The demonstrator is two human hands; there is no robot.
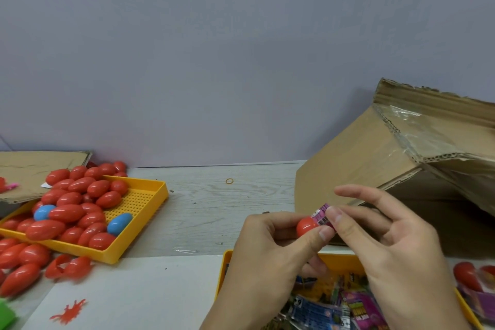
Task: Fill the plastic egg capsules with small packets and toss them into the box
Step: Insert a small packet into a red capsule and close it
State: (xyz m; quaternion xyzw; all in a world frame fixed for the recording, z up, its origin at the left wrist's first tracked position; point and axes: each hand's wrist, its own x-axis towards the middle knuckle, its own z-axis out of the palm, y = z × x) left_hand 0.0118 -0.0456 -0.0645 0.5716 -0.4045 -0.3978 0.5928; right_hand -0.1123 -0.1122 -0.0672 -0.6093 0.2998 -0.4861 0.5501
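Over the near yellow tray [227, 262], both hands are stuffing a packet [322, 215] into a red egg half [306, 225].

If the stiff packet is springing back out, the egg may not snap shut. The left hand [263, 252] is gripping the egg, fingers curled; the right hand [385, 238] is pinching the packet, other fingers spread, just before the cardboard box [375, 158] on the counter [214, 209].

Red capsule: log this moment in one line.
stage: filling | left hand: holds red capsule | right hand: pinches pink packet at capsule | cardboard box: behind
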